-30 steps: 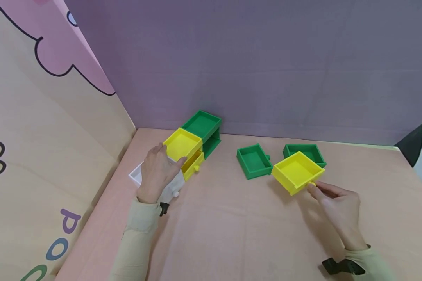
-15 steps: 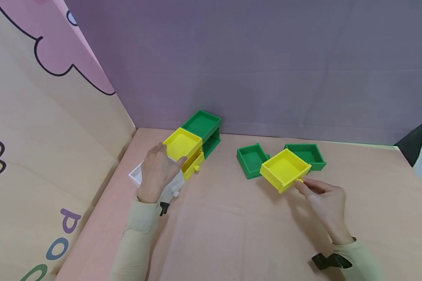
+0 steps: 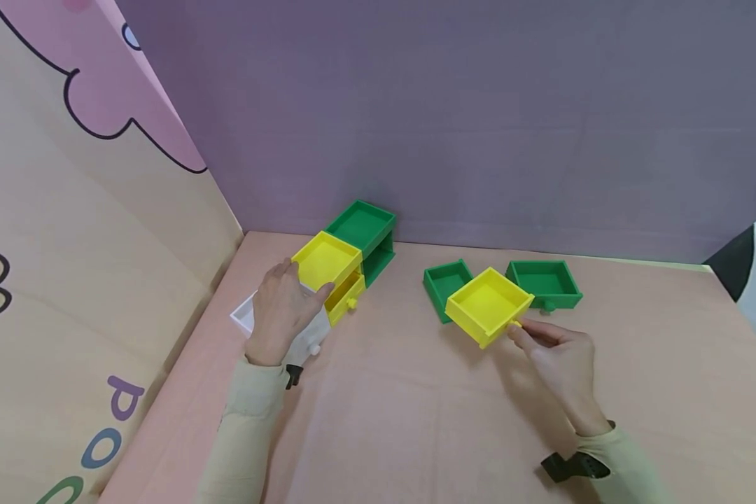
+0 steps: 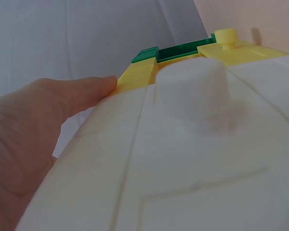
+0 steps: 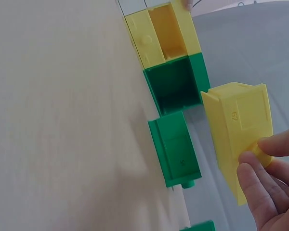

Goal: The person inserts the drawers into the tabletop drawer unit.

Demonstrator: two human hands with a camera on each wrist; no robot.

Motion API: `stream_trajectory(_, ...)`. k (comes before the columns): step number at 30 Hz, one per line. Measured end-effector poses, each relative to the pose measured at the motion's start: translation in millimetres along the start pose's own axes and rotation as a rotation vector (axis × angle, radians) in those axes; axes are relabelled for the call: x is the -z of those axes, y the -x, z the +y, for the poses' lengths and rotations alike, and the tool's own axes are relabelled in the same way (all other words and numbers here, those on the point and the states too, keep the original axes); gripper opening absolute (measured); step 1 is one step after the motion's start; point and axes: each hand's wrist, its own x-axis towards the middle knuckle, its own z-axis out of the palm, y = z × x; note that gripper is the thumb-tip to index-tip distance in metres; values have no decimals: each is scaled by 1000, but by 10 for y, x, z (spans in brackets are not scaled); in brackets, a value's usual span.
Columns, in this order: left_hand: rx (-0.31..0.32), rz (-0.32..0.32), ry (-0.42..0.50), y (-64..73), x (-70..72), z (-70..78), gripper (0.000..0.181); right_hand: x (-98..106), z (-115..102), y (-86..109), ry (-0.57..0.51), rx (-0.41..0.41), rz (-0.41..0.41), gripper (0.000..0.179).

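Pink tabletop [image 3: 416, 420], purple backdrop behind, beige illustrated panel on left. Loose yellow drawer [image 3: 488, 306] held off the table surface, tilted, open side up; overlaps in head view the near corner of one green drawer [image 3: 442, 283] and sits just beside a second green drawer [image 3: 544, 283]. Right hand [image 3: 557, 357] pinching the small knob on the yellow drawer's front between thumb and fingertips [image 5: 253, 166]; remaining fingers curled beneath. Right wrist view: underside of yellow drawer toward lens, knob mostly hidden by the pinching fingers. Both green drawers resting flat on the table, open side up, well apart from the cabinet. Drawer cabinet [image 3: 340, 262] at back left near the corner: green section farthest back, yellow section in the middle, white section nearest. Lower yellow slot closed by a drawer with a knob showing; upper yellow and green tops seen as shallow open trays. Green lower slot open and dark. Left hand [image 3: 281, 311] resting on top of the white section, palm down, fingers draped over it with thumb touching the yellow section's edge. Left wrist view: thumb [image 4: 72, 98] lying along the white body, a white knob [image 4: 192, 91] close to lens, yellow and green sections beyond. Cream sleeves on both forearms, dark strap at each wrist.
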Motion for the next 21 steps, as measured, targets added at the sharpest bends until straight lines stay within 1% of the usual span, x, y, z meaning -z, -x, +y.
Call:
stream_trajectory(9, 5, -1, 1, 0, 0, 3, 77, -105, -40, 22, -12, 27, -27, 30)
stream_trajectory(13, 12, -5, -3, 0, 1, 3, 78, -159, -64, 33, -7, 25, -42, 32)
stream_trajectory(16, 15, -8, -6, 0, 2, 3, 78, -199, -88, 37, -2, 40, -53, 32)
stream_trajectory(21, 13, -5, -8, -3, -1, 0, 78, -278, -136, 44, -22, 53, -72, 30)
